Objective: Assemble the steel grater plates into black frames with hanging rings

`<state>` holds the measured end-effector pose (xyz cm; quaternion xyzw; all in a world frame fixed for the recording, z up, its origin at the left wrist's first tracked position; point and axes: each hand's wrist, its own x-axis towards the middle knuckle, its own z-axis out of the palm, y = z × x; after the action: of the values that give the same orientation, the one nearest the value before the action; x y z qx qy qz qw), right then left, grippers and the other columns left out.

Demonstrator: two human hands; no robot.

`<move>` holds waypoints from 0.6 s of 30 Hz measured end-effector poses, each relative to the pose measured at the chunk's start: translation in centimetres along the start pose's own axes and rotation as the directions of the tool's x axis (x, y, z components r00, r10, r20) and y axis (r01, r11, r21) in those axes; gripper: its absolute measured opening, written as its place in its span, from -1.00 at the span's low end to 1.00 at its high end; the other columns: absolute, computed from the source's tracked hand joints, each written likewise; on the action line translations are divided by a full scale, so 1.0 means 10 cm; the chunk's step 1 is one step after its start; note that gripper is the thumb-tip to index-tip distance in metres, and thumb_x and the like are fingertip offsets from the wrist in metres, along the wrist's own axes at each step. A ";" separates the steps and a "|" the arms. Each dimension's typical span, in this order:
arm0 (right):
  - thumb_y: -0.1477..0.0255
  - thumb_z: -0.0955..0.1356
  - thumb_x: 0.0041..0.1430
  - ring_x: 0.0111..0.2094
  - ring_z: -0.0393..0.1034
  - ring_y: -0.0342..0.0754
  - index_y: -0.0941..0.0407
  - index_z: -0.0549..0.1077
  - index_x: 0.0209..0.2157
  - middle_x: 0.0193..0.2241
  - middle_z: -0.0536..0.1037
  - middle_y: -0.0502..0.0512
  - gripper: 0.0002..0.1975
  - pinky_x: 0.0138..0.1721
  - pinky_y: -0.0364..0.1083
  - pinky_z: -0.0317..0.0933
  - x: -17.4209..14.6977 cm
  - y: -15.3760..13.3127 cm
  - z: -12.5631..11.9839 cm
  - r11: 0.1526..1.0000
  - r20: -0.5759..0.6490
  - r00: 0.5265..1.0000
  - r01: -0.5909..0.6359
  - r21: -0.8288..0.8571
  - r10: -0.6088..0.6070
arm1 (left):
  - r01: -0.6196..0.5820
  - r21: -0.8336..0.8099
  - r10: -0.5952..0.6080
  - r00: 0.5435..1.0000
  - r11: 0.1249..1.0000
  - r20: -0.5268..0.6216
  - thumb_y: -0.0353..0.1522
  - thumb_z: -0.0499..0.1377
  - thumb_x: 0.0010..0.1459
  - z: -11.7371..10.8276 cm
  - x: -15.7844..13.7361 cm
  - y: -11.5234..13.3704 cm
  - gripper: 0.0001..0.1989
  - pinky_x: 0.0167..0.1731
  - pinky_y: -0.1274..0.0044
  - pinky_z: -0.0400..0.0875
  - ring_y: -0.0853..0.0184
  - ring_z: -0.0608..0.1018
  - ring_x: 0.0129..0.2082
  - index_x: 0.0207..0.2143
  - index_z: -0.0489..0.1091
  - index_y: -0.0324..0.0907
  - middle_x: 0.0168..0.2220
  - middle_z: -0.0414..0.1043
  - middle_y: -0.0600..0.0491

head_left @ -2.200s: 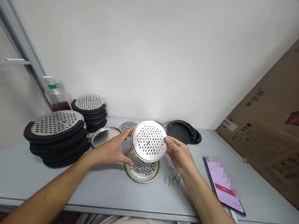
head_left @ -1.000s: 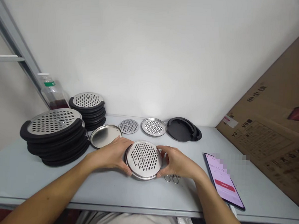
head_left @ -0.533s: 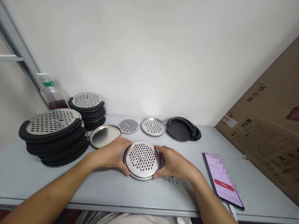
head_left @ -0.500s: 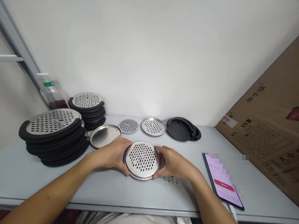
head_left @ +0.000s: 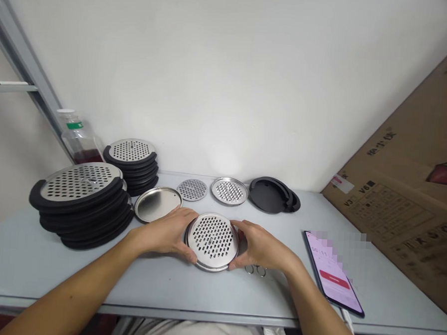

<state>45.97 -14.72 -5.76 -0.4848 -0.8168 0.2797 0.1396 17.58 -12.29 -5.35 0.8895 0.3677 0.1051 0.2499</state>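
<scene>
A round metal perforated plate (head_left: 212,242) with a raised rim sits in front of me, and both hands grip its edge. My left hand (head_left: 173,233) curls round its left side, thumb at the front. On the opposite side, my right hand (head_left: 259,245) pinches the rim between thumb and fingers. Two small metal rings (head_left: 255,270) lie beside my right wrist. Behind my left hand is a shallow metal dish (head_left: 156,205). A flat perforated disc (head_left: 192,190), a rimmed perforated plate (head_left: 229,191) and black round trays (head_left: 269,196) lie along the wall.
Two stacks of black-rimmed perforated plates, a near stack (head_left: 81,205) and a far stack (head_left: 132,162), stand at the left. A bottle of dark red liquid (head_left: 80,142) is behind them. A phone (head_left: 334,273) with a cable lies right, near a large cardboard box (head_left: 405,197).
My left thumb has shifted slightly rightward along the plate's front rim. Both hands keep their hold, and the plate stays in nearly the same place.
</scene>
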 end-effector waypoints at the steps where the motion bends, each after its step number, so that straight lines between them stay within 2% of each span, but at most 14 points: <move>1: 0.11 0.57 -0.38 -0.22 0.38 0.10 0.04 0.41 0.03 -0.19 0.51 0.09 -0.15 -0.21 -0.04 0.23 0.00 0.00 0.00 1.000 0.001 1.000 0.007 0.006 -0.007 | 0.007 -0.004 -0.007 1.000 1.000 -0.011 0.00 0.38 -0.19 0.01 0.00 -0.01 -0.07 0.20 0.18 0.04 -0.03 0.22 0.22 0.20 0.18 -0.10 0.18 0.25 -0.14; 4: 0.12 0.57 -0.37 -0.18 0.38 0.11 0.05 0.37 0.07 -0.15 0.50 0.12 -0.12 -0.17 -0.02 0.24 -0.01 0.03 0.02 1.000 -0.015 1.000 0.019 0.014 -0.019 | 0.012 -0.005 -0.012 0.999 1.000 -0.037 0.06 0.34 -0.18 0.05 -0.01 -0.01 0.07 0.26 0.16 -0.07 -0.04 -0.02 0.34 0.32 -0.01 -0.05 0.35 -0.03 -0.14; 6: 0.10 0.57 -0.38 -0.17 0.37 0.13 0.06 0.30 0.15 -0.13 0.47 0.14 -0.01 -0.14 0.01 0.24 -0.01 0.06 0.04 1.000 -0.034 0.999 0.010 0.008 -0.009 | -0.007 0.003 0.007 1.000 1.000 -0.010 0.07 0.32 -0.14 0.09 0.01 0.00 0.04 0.28 0.13 -0.14 -0.03 -0.11 0.36 0.33 -0.03 0.01 0.38 -0.13 -0.09; 8: 0.07 0.57 -0.38 -0.17 0.37 0.13 0.06 0.25 0.19 -0.14 0.46 0.14 0.04 -0.12 0.03 0.24 -0.01 0.08 0.06 1.000 -0.032 0.999 -0.008 -0.003 0.008 | -0.029 0.011 0.028 0.999 1.000 0.033 0.05 0.31 -0.11 0.12 0.02 0.03 -0.02 0.28 0.10 -0.19 -0.03 -0.12 0.37 0.31 0.02 0.05 0.38 -0.13 -0.04; 11: 0.05 0.56 -0.35 -0.19 0.37 0.11 0.03 0.26 0.19 -0.16 0.43 0.12 0.01 -0.12 0.04 0.23 -0.01 0.09 0.08 1.000 -0.012 1.000 -0.022 -0.011 0.022 | -0.037 0.017 0.036 0.997 0.999 0.070 0.03 0.31 -0.08 0.15 0.05 0.06 -0.09 0.27 0.09 -0.19 -0.03 -0.09 0.36 0.29 0.07 0.08 0.38 -0.12 -0.02; 18: 0.08 0.55 -0.32 -0.22 0.37 0.08 -0.01 0.28 0.17 -0.19 0.41 0.08 -0.05 -0.15 0.01 0.25 0.01 0.08 0.07 1.000 0.007 1.000 -0.012 -0.005 0.012 | -0.012 0.019 0.011 0.996 1.000 0.085 0.02 0.33 -0.11 0.16 0.05 0.05 -0.07 0.27 0.13 -0.11 -0.04 -0.02 0.35 0.29 0.08 0.09 0.38 -0.12 -0.01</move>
<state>46.09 -14.58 -6.81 -0.4889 -0.8151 0.2805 0.1339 18.84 -12.79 -6.49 0.8977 0.3527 0.0651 0.2560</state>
